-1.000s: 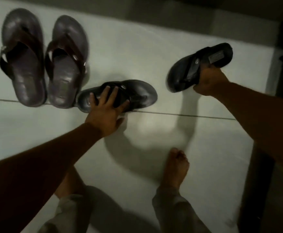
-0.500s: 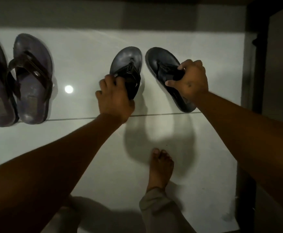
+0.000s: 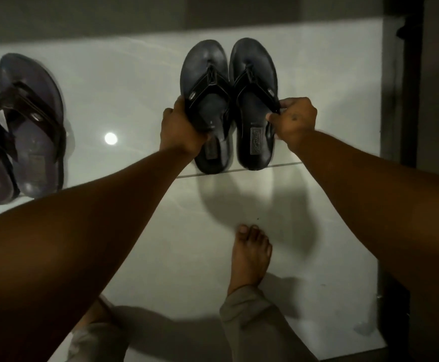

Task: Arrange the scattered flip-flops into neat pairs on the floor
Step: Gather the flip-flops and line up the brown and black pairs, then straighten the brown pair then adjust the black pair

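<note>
Both arms bare all the way up, no sleeves, no watch, no rings showing. Small dark mark on the back of the right hand [image 3: 295,121]. Left hand [image 3: 180,129] plain. Loose, light greyish-beige trousers [image 3: 249,320], crumpled at the hems. 1 bare foot [image 3: 251,254] clearly in view, toenails visible; the other mostly hidden under the left arm.

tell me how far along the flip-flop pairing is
Done: the brown pair lies side by side at the left edge, partly cut off. In hand: the black pair is side by side, toes forward, heels near the tile joint, with the left hand gripping one and the right hand pinching the other's strap. Left: letting go, maybe a small nudge. No other loose flip-flops show in this view.
</note>
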